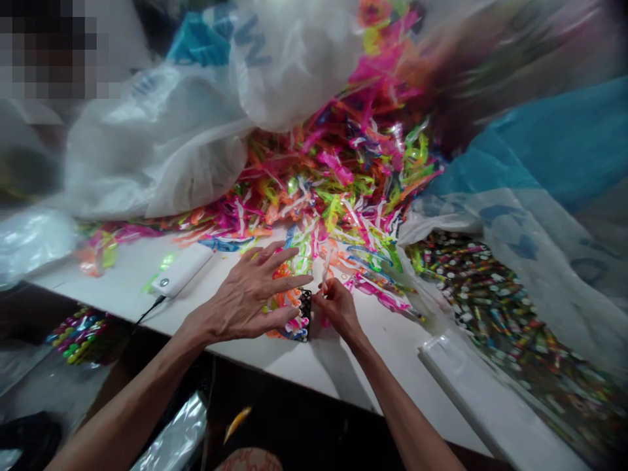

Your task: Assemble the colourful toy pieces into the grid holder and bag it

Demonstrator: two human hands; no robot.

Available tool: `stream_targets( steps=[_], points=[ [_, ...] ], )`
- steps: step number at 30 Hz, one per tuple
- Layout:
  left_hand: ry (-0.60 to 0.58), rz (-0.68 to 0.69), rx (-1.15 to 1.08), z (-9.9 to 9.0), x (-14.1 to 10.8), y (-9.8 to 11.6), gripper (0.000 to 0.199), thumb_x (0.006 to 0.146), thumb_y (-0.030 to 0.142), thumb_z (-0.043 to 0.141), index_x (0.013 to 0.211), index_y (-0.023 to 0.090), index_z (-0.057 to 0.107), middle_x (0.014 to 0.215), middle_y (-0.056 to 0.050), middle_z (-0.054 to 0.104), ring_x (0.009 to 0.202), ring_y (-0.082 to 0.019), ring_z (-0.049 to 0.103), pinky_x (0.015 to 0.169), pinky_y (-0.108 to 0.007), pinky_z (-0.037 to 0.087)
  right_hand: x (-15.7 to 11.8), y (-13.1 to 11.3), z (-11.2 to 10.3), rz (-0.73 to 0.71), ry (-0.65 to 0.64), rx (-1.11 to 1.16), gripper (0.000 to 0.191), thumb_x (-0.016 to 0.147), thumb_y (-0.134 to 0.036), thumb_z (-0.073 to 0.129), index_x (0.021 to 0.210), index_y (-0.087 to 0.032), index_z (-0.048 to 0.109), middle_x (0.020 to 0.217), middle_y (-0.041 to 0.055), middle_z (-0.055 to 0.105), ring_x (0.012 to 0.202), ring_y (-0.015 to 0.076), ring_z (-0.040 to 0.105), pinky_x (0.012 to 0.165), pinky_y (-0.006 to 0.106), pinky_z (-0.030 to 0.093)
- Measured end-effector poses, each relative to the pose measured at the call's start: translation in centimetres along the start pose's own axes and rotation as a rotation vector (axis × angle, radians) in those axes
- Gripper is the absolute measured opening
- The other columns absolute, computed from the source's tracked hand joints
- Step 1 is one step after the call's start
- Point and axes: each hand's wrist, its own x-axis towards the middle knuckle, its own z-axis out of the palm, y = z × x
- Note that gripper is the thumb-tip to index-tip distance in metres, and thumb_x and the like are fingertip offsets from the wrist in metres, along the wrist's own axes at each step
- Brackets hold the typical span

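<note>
My left hand [258, 291] reaches over the white table with its fingers spread. Beneath it lies a small black rack with holes [305, 315], and bright orange, pink and yellow plastic pieces [289, 324] stand in or against it. At the rack's right side my right hand [336, 304] pinches a thin pale plastic piece [328, 265] between thumb and fingers. Just beyond both hands spreads a large heap of neon plastic pieces [333, 176] in pink, orange, green, blue and white. Their exact kind is too small and blurred to tell.
White plastic bags [161, 144] lie at the back left. A white power bank [182, 269] with a black cable rests left of my hands. To the right, an open bag [530, 229] spills many small multicoloured sticks [500, 301]. A stack of clear wrappers [471, 392] lies at the near right.
</note>
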Motion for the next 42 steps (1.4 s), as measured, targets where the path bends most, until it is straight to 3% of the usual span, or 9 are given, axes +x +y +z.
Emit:
stream_targets(
  steps=[5, 8, 11, 15, 20, 32, 37, 40, 42],
  points=[
    [-0.014, -0.01, -0.002, -0.1, -0.1, 0.0, 0.045, 0.082, 0.044, 0.049, 0.125, 0.034, 0.048, 0.142, -0.005, 0.031, 0.128, -0.032, 0.029, 0.101, -0.049, 0.026, -0.3, -0.1, -0.5, -0.164, 0.01, -0.15, 0.007, 0.07, -0.023, 0.053, 0.071, -0.018, 0.057, 0.068, -0.0008, 0.051, 0.064, 0.0129, 0.048, 0.057, 0.024, 0.038],
    [-0.022, -0.007, 0.004, -0.2, 0.0, 0.0, 0.045, 0.082, 0.044, 0.048, 0.126, 0.033, 0.047, 0.142, -0.005, 0.031, 0.129, -0.032, 0.027, 0.102, -0.05, 0.025, -0.8, -0.6, -0.1, -0.114, -0.016, -0.064, 0.022, 0.072, -0.023, 0.053, 0.093, -0.018, 0.056, 0.067, -0.0026, 0.051, 0.059, 0.0117, 0.048, 0.053, 0.023, 0.038],
    [-0.022, -0.004, 0.004, -0.3, 0.1, 0.1, 0.045, 0.082, 0.042, 0.049, 0.126, 0.034, 0.047, 0.142, -0.005, 0.031, 0.129, -0.031, 0.028, 0.102, -0.049, 0.026, -1.1, -1.0, 0.2, -0.072, -0.144, 0.053, 0.039, 0.072, -0.022, 0.055, 0.11, -0.019, 0.047, 0.067, -0.0039, 0.055, 0.058, 0.0115, 0.052, 0.051, 0.021, 0.04],
    [-0.025, -0.011, -0.006, -0.3, 0.2, 0.1, 0.045, 0.081, 0.041, 0.049, 0.125, 0.033, 0.048, 0.142, -0.005, 0.032, 0.129, -0.031, 0.028, 0.101, -0.049, 0.026, -1.6, -1.4, -0.4, -0.136, -0.285, -0.082, 0.028, 0.075, -0.023, 0.056, 0.102, -0.02, 0.052, 0.069, -0.0014, 0.061, 0.06, 0.0132, 0.056, 0.054, 0.022, 0.042],
    [-0.032, -0.034, -0.027, -0.4, 0.2, 0.2, 0.051, 0.079, 0.042, 0.053, 0.129, 0.033, 0.044, 0.143, -0.003, 0.031, 0.129, -0.032, 0.027, 0.102, -0.049, 0.025, -2.7, -1.0, -1.2, -0.193, -0.248, -0.302, 0.017, 0.079, -0.021, 0.05, 0.096, -0.021, 0.053, 0.07, 0.0008, 0.064, 0.061, 0.0152, 0.059, 0.054, 0.023, 0.042],
    [-0.031, -0.025, -0.033, -0.4, 0.2, 0.2, 0.054, 0.081, 0.046, 0.049, 0.132, 0.035, 0.038, 0.144, -0.004, 0.029, 0.13, -0.033, 0.025, 0.101, -0.05, 0.025, -2.8, -2.3, -1.7, -0.281, -0.407, -0.663, 0.034, 0.079, -0.012, 0.043, 0.11, -0.019, 0.052, 0.076, 0.0061, 0.066, 0.069, 0.0181, 0.06, 0.057, 0.023, 0.036],
    [-0.015, -0.009, -0.069, -0.3, 0.4, 0.3, 0.056, 0.079, 0.047, 0.052, 0.132, 0.035, 0.038, 0.143, -0.004, 0.031, 0.129, -0.033, 0.027, 0.102, -0.05, 0.025, -2.9, -2.5, -0.7, -0.327, -0.448, -0.81, 0.051, 0.077, -0.007, 0.039, 0.128, -0.014, 0.038, 0.069, 0.005, 0.066, 0.057, 0.017, 0.058, 0.051, 0.024, 0.03],
    [-0.008, 0.019, -0.077, -0.3, 0.4, 0.4, 0.052, 0.079, 0.048, 0.052, 0.129, 0.038, 0.041, 0.143, -0.003, 0.03, 0.129, -0.033, 0.027, 0.102, -0.052, 0.025, -2.8, -3.0, -0.2, -0.344, -0.454, -0.792, 0.054, 0.076, -0.007, 0.039, 0.129, -0.013, 0.036, 0.069, 0.005, 0.066, 0.058, 0.017, 0.059, 0.05, 0.024, 0.031],
    [-0.018, 0.047, -0.067, -0.3, 0.4, 0.3, 0.044, 0.082, 0.044, 0.05, 0.125, 0.04, 0.046, 0.143, -0.002, 0.03, 0.129, -0.032, 0.027, 0.101, -0.052, 0.025, -2.2, -3.0, -1.0, -0.336, -0.487, -0.68, 0.054, 0.074, -0.009, 0.043, 0.128, -0.016, 0.037, 0.074, 0.0038, 0.067, 0.061, 0.0156, 0.059, 0.052, 0.023, 0.034]
  ],
)
